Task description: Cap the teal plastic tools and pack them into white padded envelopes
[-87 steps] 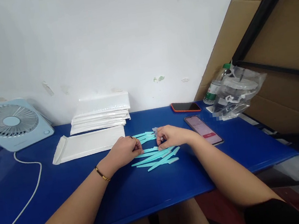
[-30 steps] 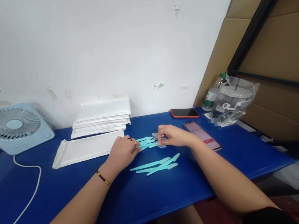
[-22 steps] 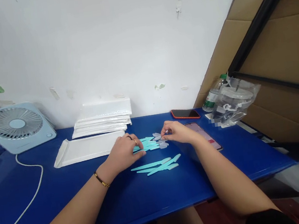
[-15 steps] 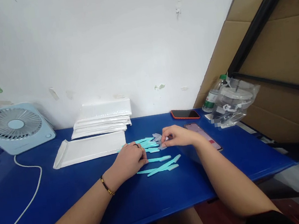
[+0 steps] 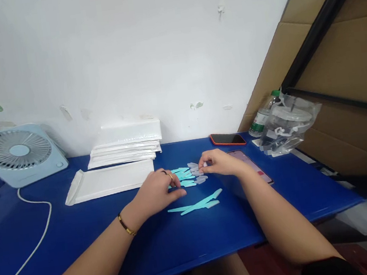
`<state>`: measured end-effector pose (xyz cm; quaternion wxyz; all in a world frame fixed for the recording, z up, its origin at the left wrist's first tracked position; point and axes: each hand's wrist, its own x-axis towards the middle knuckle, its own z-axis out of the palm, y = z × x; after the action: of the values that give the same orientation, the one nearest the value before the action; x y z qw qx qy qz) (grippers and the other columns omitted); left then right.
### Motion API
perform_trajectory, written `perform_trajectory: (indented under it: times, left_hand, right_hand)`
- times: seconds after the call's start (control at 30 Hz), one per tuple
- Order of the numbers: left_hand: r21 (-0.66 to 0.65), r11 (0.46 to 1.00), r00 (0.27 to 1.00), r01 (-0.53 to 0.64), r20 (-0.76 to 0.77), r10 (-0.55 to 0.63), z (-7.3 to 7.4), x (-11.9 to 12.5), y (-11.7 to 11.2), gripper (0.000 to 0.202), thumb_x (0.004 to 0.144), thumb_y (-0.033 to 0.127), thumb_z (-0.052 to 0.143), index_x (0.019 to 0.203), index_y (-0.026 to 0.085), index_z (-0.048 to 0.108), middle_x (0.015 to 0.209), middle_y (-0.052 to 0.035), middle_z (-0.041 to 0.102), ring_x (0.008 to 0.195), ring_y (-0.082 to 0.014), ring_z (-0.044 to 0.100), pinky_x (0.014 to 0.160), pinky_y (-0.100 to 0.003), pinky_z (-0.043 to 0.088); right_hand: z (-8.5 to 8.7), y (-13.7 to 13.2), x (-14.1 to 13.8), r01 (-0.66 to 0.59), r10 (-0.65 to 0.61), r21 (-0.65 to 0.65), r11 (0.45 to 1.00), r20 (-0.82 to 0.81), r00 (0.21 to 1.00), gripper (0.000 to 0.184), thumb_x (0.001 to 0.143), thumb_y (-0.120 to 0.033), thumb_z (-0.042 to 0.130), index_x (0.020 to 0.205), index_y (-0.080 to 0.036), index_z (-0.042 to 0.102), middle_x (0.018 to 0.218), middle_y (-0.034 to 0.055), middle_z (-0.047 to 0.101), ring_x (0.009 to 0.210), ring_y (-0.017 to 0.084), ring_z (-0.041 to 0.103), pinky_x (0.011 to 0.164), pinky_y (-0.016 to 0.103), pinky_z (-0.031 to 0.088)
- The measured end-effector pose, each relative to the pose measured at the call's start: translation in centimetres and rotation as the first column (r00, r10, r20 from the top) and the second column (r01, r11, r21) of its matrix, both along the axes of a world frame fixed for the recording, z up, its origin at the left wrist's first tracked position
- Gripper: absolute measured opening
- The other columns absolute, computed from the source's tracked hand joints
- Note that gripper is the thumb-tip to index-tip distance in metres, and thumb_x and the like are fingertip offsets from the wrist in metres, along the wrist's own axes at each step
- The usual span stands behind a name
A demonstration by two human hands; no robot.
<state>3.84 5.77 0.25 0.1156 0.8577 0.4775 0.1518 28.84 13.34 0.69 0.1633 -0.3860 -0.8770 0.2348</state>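
The bunch of slim teal plastic sticks with clear capped tips (image 5: 185,177) lies on the blue worktop (image 5: 82,241) between your two hands, near its middle and a little toward the wall. Your left hand (image 5: 157,191) covers the plain handle ends. Its fingers are curled down narrow onto them and the thumb is stretched out along the worktop below. Your right hand (image 5: 220,164) meets the capped ends, with its fingers drawn close together and pinching there. Both hands hold the bunch low, on or just above the surface.

Just beside the bunch, on your side of it, two loose teal sticks (image 5: 197,203) lie crossed on the worktop, apart from both hands.

Under your right wrist sits a phone with a lit screen (image 5: 261,173), partly hidden. A dark phone in an orange case (image 5: 227,139) lies farther back near the wall. To the left of the bunch lies a flat white padded envelope (image 5: 108,181), with a stack of the same white envelopes (image 5: 125,145) behind it. At the far left a pale blue desk fan (image 5: 16,152) stands tilted, and its white cable (image 5: 38,240) trails toward you. At the right a clear plastic bag holding a lidded cup (image 5: 288,123) rests beside a green-capped bottle (image 5: 262,120), both against brown cardboard sheets (image 5: 346,66).
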Motion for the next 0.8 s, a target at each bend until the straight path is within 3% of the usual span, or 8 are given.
perform_trajectory:
  times: [0.1, 0.23, 0.33, 0.57, 0.67, 0.8]
  left_hand:
    - [-0.078, 0.987, 0.99, 0.138, -0.012, -0.14, -0.7, 1.6, -1.4, 0.03, 0.073, 0.051, 0.062, 0.081, 0.022, 0.065, 0.077, -0.0002, 0.065, 0.081, -0.0188, 0.056, 0.072, -0.03, 0.036]
    - [-0.151, 0.983, 0.995, 0.099, -0.013, -0.103, -1.8, 2.2, -1.4, 0.019, 0.077, 0.04, 0.06, 0.074, 0.021, 0.064, 0.07, 0.0008, 0.064, 0.074, -0.0165, 0.056, 0.067, -0.028, 0.035]
    - [-0.195, 0.979, 0.998, 0.056, 0.016, -0.054, -1.7, 1.6, -0.6, 0.021, 0.079, 0.039, 0.056, 0.072, 0.021, 0.064, 0.068, 0.0008, 0.064, 0.065, -0.0145, 0.055, 0.059, -0.026, 0.033]
    - [-0.114, 0.986, 0.993, -0.121, 0.0, 0.122, -0.6, -1.3, 1.4, 0.02, 0.077, 0.04, 0.057, 0.071, 0.023, 0.065, 0.073, 0.001, 0.065, 0.066, -0.0157, 0.056, 0.059, -0.026, 0.034]
    - [-0.081, 0.981, 0.984, -0.174, -0.061, 0.17, -0.4, -2.7, 2.0, 0.02, 0.077, 0.041, 0.057, 0.07, 0.024, 0.065, 0.07, 0.0013, 0.064, 0.064, -0.016, 0.055, 0.059, -0.027, 0.033]
    - [-0.017, 0.979, 0.978, -0.205, -0.036, 0.204, -0.2, -2.8, 1.7, 0.031, 0.073, 0.05, 0.06, 0.087, 0.023, 0.065, 0.079, -0.0007, 0.065, 0.073, -0.0182, 0.057, 0.062, -0.027, 0.036]
  right_hand:
    - [0.8, -0.4, 0.9, -0.15, 0.158, -0.141, 0.979, 0.049, 0.986, 0.024, 0.069, -0.039, 0.07, 0.079, -0.017, 0.072, 0.077, 0.0018, 0.062, 0.067, 0.012, 0.052, 0.059, 0.021, 0.037]
    - [0.6, -0.5, 1.2, -0.243, 0.323, -0.344, 0.907, 0.201, 0.925, 0.031, 0.058, -0.039, 0.077, 0.08, -0.017, 0.072, 0.071, -0.0007, 0.062, 0.063, 0.012, 0.052, 0.055, 0.02, 0.037]
    - [0.2, -0.4, 0.7, -0.257, 0.355, -0.367, 0.894, 0.231, 0.906, 0.025, 0.061, -0.037, 0.075, 0.075, -0.016, 0.072, 0.067, -0.0009, 0.061, 0.06, 0.011, 0.051, 0.054, 0.02, 0.037]
    - [0.5, -0.4, 0.1, -0.199, 0.215, -0.134, 0.971, 0.118, 0.969, 0.018, 0.074, -0.034, 0.065, 0.078, -0.017, 0.069, 0.079, 0.0016, 0.062, 0.066, 0.012, 0.052, 0.058, 0.021, 0.037]
    - [-0.1, 0.1, 0.1, -0.072, 0.077, -0.095, 0.993, 0.054, 0.996, 0.016, 0.074, -0.033, 0.065, 0.077, -0.017, 0.069, 0.079, 0.0029, 0.062, 0.069, 0.013, 0.054, 0.06, 0.022, 0.038]
    - [-0.6, 0.6, 0.0, 0.06, -0.062, -0.061, 0.996, -0.035, 0.997, 0.018, 0.075, -0.032, 0.064, 0.081, -0.016, 0.07, 0.081, 0.0038, 0.061, 0.067, 0.013, 0.053, 0.059, 0.023, 0.039]
